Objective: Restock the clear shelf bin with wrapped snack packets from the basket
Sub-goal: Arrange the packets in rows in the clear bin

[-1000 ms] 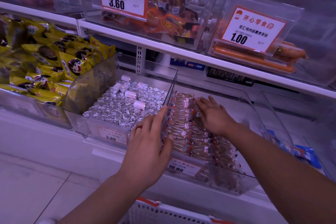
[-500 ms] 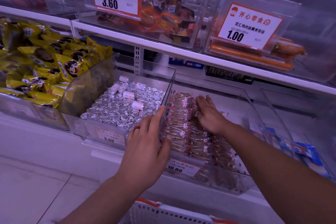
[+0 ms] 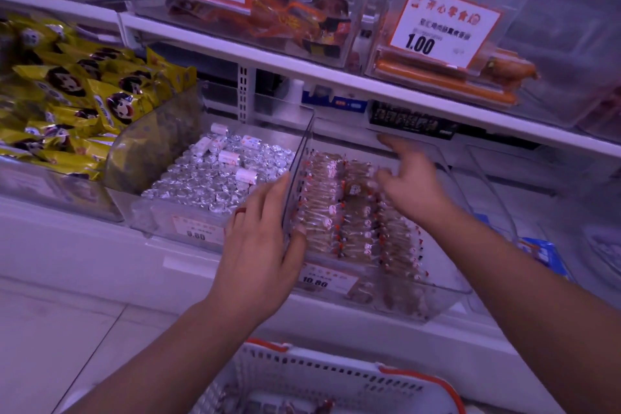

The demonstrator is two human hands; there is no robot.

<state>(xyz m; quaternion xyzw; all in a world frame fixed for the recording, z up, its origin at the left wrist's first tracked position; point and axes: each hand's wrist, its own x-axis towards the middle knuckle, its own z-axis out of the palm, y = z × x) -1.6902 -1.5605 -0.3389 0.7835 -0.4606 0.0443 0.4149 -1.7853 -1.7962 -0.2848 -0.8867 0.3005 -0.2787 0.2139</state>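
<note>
— Two hands are up at the clear bin. Which one is closer to the snack packets?
— The right hand. It hovers over the back rows, fingers spread apart and a bit blurry, holding nothing.
— And the left hand?
— Its straight fingers lie along the bin's left wall, thumb inside touching the packets.
— How do the packets lie?
— In neat rows, long side going left to right.
— Where are more?
— Down in the white basket, near the person. I think both hands must come down for them. Room is left at the bin's back.
</note>
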